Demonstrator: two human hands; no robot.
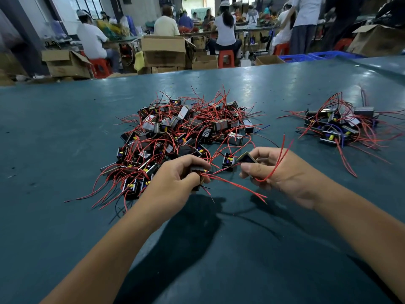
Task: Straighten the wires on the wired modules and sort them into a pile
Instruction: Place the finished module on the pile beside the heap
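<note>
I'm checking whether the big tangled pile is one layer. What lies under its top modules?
In the big pile, more modules and red wires show through gaps beneath the top ones, resting on the green table. The lowest layer is covered, so its depth cannot be seen.

Table top (65, 132): teal coating, semi-glossy, scuffed, pale sheen patches toward far edge. Module in right hand (247, 159): dull tan casing, dark matt face. Its red wires (276, 165): smooth plastic insulation, slight shine. Tangled heap of modules (184, 132): black plastic bodies, grey metallic-looking shells, yellow and blue plastic parts. Sorted pile (337, 126): same finishes. Cardboard boxes (163, 51): brown, matt. Stools (226, 58): red glossy plastic. Crates (295, 57): blue plastic.
</note>
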